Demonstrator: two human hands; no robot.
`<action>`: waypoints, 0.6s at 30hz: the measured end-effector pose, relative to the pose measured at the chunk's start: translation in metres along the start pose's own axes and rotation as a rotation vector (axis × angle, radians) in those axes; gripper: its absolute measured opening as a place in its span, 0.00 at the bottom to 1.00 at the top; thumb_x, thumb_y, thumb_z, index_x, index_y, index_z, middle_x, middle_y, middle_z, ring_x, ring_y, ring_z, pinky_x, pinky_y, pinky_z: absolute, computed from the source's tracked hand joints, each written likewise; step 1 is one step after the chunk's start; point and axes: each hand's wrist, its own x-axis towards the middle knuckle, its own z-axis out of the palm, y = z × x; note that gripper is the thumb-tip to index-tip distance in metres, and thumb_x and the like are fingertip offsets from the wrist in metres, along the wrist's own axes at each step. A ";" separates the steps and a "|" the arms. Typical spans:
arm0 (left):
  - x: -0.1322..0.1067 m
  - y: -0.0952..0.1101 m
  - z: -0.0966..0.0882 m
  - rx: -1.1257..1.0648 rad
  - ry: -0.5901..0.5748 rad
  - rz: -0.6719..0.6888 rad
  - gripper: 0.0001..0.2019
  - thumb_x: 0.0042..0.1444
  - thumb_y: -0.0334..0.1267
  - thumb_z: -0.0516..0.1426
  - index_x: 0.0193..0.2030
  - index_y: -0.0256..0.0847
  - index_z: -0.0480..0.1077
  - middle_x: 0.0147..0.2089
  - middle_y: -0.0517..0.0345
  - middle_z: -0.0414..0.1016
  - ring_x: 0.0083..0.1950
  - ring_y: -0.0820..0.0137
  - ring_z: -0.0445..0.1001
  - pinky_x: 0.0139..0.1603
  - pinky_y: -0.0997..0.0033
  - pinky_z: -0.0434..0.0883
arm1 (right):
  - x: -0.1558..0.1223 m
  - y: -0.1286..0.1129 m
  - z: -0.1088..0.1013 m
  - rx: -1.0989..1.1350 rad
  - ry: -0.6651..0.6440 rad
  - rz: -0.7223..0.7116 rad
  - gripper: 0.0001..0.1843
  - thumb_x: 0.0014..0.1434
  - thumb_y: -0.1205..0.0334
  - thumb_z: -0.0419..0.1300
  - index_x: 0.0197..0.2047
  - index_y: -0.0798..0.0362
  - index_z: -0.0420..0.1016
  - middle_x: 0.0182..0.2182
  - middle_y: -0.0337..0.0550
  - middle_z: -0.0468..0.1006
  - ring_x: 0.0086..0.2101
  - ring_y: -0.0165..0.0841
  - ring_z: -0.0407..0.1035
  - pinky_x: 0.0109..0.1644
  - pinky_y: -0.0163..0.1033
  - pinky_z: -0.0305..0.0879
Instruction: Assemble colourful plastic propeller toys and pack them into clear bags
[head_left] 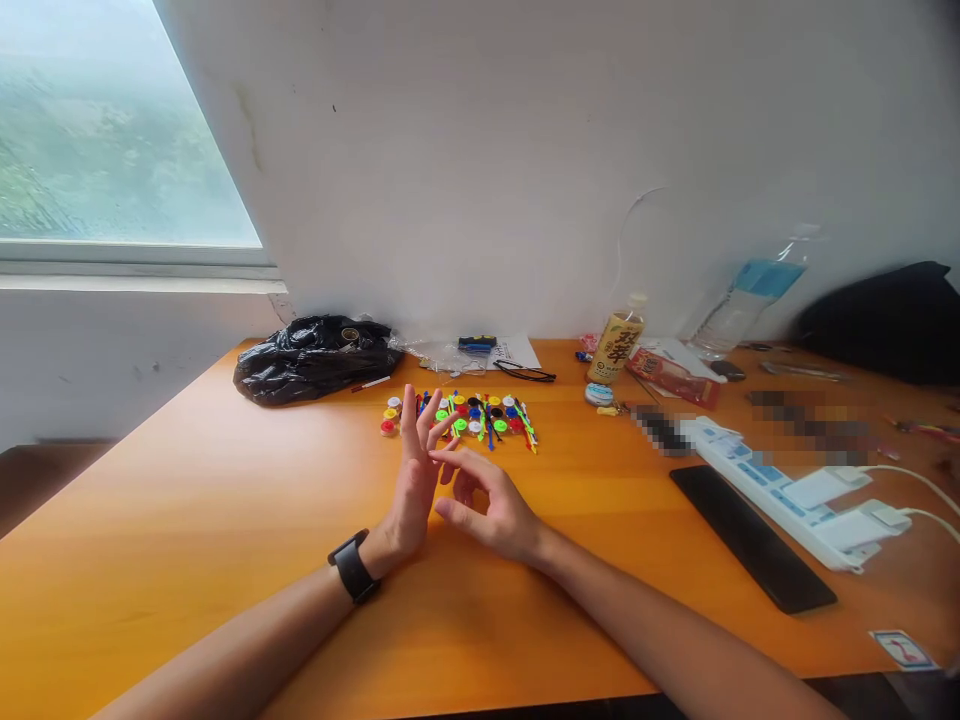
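Observation:
My left hand [417,490] is raised upright over the table, fingers stretched out, a black watch [354,567] on its wrist. Facing its palm is my right hand [491,505], with bent fingers and the thumb apart from the index finger. The right fingertips reach the left fingers and seem to touch them. Neither hand shows anything held. Just beyond the hands lie small round plastic pieces [475,426] in several colours, mixed with thin coloured plastic strips [531,428]. The left hand's fingers hide part of this group.
A black plastic bag [307,360] lies at the back left. Eyeglasses [525,372] rest by the wall. Towards the right stand a drink bottle [619,340] and a large clear bottle [739,305]. A white power strip [780,500] with plugged-in chargers lies beside a dark phone-like slab [750,535].

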 end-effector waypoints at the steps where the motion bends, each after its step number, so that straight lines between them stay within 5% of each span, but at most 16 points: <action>1: 0.000 -0.001 0.000 -0.025 0.004 -0.015 0.39 0.68 0.69 0.26 0.80 0.59 0.18 0.83 0.45 0.40 0.75 0.52 0.63 0.66 0.42 0.72 | 0.001 0.000 0.000 -0.002 0.019 -0.002 0.27 0.63 0.49 0.69 0.63 0.44 0.77 0.44 0.43 0.74 0.34 0.32 0.65 0.37 0.39 0.65; 10: -0.003 -0.008 -0.003 0.048 -0.031 -0.001 0.41 0.68 0.70 0.30 0.80 0.57 0.18 0.83 0.46 0.38 0.75 0.52 0.62 0.69 0.42 0.68 | -0.004 0.007 0.003 -0.005 -0.022 0.031 0.34 0.62 0.49 0.70 0.69 0.43 0.72 0.41 0.41 0.75 0.33 0.32 0.66 0.38 0.39 0.64; 15: -0.001 0.000 -0.010 0.303 -0.065 0.133 0.42 0.67 0.72 0.39 0.82 0.55 0.43 0.84 0.50 0.37 0.81 0.44 0.46 0.77 0.36 0.51 | -0.002 0.005 0.002 0.049 -0.015 0.016 0.34 0.66 0.44 0.65 0.71 0.43 0.68 0.36 0.39 0.74 0.31 0.33 0.64 0.37 0.39 0.63; 18: 0.001 0.007 -0.012 0.587 -0.174 0.239 0.43 0.63 0.75 0.44 0.79 0.56 0.55 0.84 0.52 0.37 0.81 0.39 0.41 0.77 0.32 0.43 | 0.001 0.000 0.002 0.173 0.047 0.040 0.29 0.69 0.38 0.58 0.63 0.47 0.75 0.36 0.41 0.74 0.30 0.32 0.64 0.37 0.40 0.62</action>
